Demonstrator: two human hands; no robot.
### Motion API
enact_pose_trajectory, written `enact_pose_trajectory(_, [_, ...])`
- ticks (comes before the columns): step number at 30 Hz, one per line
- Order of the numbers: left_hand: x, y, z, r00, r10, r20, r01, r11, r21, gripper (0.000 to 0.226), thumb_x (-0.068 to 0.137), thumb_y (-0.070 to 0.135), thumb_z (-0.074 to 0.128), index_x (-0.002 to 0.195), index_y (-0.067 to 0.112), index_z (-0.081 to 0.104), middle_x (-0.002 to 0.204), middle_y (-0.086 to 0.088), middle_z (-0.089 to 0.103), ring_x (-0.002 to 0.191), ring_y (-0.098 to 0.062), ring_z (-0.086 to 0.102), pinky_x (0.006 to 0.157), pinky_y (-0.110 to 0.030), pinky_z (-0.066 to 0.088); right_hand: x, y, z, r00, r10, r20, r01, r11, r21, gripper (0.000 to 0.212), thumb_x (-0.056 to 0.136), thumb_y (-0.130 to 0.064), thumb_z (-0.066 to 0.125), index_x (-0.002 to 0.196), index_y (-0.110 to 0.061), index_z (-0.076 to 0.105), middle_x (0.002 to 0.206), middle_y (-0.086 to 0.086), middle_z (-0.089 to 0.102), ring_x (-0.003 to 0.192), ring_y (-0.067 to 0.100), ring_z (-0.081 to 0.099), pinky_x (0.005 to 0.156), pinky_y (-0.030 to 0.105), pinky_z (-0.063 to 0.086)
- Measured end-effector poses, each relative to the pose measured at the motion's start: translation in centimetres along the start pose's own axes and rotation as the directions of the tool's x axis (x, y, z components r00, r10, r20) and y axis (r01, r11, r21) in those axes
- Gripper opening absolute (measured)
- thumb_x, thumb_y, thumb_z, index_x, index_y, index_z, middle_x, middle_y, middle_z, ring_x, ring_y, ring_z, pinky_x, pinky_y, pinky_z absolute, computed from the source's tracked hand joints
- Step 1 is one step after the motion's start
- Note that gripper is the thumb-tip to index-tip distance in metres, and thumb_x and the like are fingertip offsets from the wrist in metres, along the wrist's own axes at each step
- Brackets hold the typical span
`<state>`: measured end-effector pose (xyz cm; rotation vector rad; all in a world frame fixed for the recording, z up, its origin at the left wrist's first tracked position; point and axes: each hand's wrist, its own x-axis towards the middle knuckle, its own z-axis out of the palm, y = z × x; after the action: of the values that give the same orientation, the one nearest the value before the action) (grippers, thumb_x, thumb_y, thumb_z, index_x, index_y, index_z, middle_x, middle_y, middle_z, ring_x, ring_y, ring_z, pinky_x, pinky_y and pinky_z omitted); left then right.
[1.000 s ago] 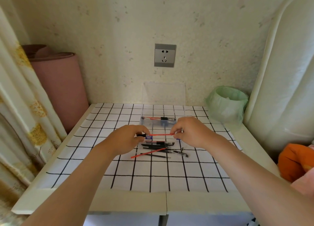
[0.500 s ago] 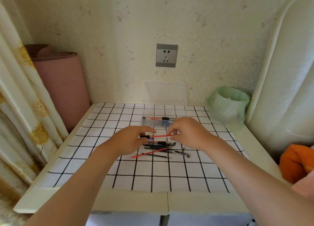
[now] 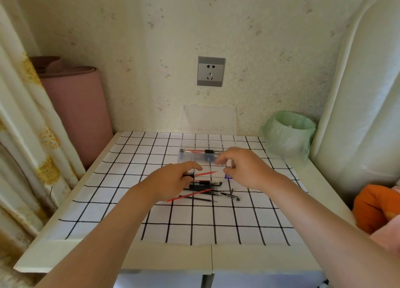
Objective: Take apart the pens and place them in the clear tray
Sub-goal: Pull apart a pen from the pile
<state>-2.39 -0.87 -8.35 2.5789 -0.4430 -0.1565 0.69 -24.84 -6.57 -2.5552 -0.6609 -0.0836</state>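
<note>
Cloth [image 3: 121, 212], white with a black grid, covers the pale table [image 3: 168, 259] in the lower half of the frame. The clear tray [image 3: 194, 158], a shallow box of see-through plastic, sits at centre just above the hands. A slim pink-and-black pen [image 3: 194, 151] lies along its far side, and its flat lid [image 3: 208, 120] stands against the speckled wall. The left hand [image 3: 171, 179], centre frame, pinches the black end of a thin red refill [image 3: 205, 173], whose pointed tip juts free to the right. The right hand [image 3: 249, 171] hovers just right of that tip with forefinger and thumb curled close together. A small purple bit [image 3: 228, 176] shows under the thumb, but blur hides whether the hand grips a clear barrel. Below the hands lies a loose heap of black pen parts [image 3: 205, 188], thin rods and clips, with a second red refill [image 3: 188, 195] slanting across it. Half a second ago both hands held the red refill by its ends; now the right hand is off it, a little higher and further right. A crinkled green bin bag [image 3: 287, 134] stands at right and a matte pink roll [image 3: 75, 106] at left.
</note>
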Motion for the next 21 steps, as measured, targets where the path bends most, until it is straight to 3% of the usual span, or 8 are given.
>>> enact_pose_trajectory(3, [-0.1, 0.0, 0.1, 1.000, -0.003, 0.011, 0.003, 1.000, 0.016, 0.035, 0.102, 0.023, 0.042, 0.126, 0.046, 0.052, 0.097, 0.005, 0.064, 0.069, -0.005, 0.056, 0.065, -0.019, 0.047, -0.5, 0.7, -0.7, 0.985, 0.071, 0.154, -0.051, 0.990, -0.131, 0.020, 0.088, -0.015, 0.065, 0.096, -0.032, 0.073, 0.094, -0.015, 0.066, 0.075, -0.007, 0.053, 0.065, 0.016, 0.039])
enact_pose_trajectory(5, [0.0, -0.1, 0.2, 1.000, -0.007, 0.016, 0.007, 1.000, 0.018, 0.034, 0.102, 0.025, 0.042, 0.126, 0.045, 0.054, 0.105, 0.005, 0.065, 0.081, -0.009, 0.061, 0.079, -0.027, 0.053, -0.9, 0.9, -0.6, 0.954, 0.136, 0.266, -0.099, 0.984, -0.151, 0.020, 0.086, -0.016, 0.065, 0.096, -0.031, 0.074, 0.093, -0.014, 0.068, 0.083, -0.001, 0.060, 0.071, 0.018, 0.047])
enact_pose_trajectory(7, [0.1, -0.1, 0.3, 1.000, -0.013, 0.019, 0.013, 1.000, 0.023, 0.032, 0.102, 0.025, 0.043, 0.125, 0.044, 0.055, 0.106, 0.006, 0.065, 0.082, -0.010, 0.062, 0.081, -0.028, 0.054, -1.1, 1.0, -0.4, 0.931, 0.175, 0.320, -0.126, 0.978, -0.168, 0.022, 0.085, -0.015, 0.066, 0.099, -0.030, 0.074, 0.094, -0.011, 0.068, 0.087, 0.006, 0.063, 0.078, 0.024, 0.052])
enact_pose_trajectory(10, [0.2, 0.0, 0.4, 1.000, -0.006, 0.023, 0.006, 1.000, 0.017, 0.029, 0.101, 0.025, 0.043, 0.120, 0.044, 0.055, 0.101, 0.007, 0.065, 0.075, -0.010, 0.061, 0.074, -0.026, 0.052, -1.1, 1.1, -0.3, 0.920, 0.196, 0.341, -0.140, 0.973, -0.182, 0.024, 0.084, -0.016, 0.068, 0.103, -0.030, 0.074, 0.095, -0.010, 0.067, 0.088, 0.008, 0.063, 0.079, 0.025, 0.052])
enact_pose_trajectory(14, [0.1, 0.1, 0.5, 0.999, 0.004, 0.033, -0.004, 1.000, 0.000, 0.035, 0.101, 0.024, 0.043, 0.125, 0.049, 0.050, 0.103, 0.008, 0.062, 0.086, -0.014, 0.063, 0.081, -0.033, 0.054, -1.0, 1.1, 0.1, 0.911, 0.209, 0.356, -0.134, 0.965, -0.225, 0.022, 0.083, -0.020, 0.070, 0.101, -0.031, 0.076, 0.082, -0.020, 0.058, 0.092, 0.008, 0.062, 0.080, 0.025, 0.051])
enact_pose_trajectory(17, [0.0, 0.4, 0.5, 0.999, 0.028, 0.039, -0.028, 1.000, -0.006, 0.040, 0.102, 0.022, 0.042, 0.130, 0.049, 0.049, 0.108, 0.010, 0.061, 0.088, -0.006, 0.060, 0.081, -0.023, 0.050, -0.8, 1.2, 0.4, 0.919, 0.206, 0.336, -0.138, 0.967, -0.216, 0.017, 0.082, -0.020, 0.071, 0.096, -0.028, 0.078, 0.082, -0.018, 0.065, 0.086, 0.004, 0.062, 0.079, 0.022, 0.050])
enact_pose_trajectory(21, [0.0, 0.5, 0.5, 0.999, 0.034, 0.040, -0.034, 0.999, 0.001, 0.031, 0.102, 0.023, 0.043, 0.122, 0.044, 0.053, 0.097, 0.010, 0.061, 0.079, -0.008, 0.058, 0.074, -0.025, 0.050, -0.5, 1.1, 0.5, 0.957, 0.172, 0.234, -0.169, 0.985, -0.032, 0.013, 0.083, -0.017, 0.071, 0.091, -0.025, 0.077, 0.083, -0.017, 0.068, 0.079, -0.001, 0.064, 0.072, 0.016, 0.048])
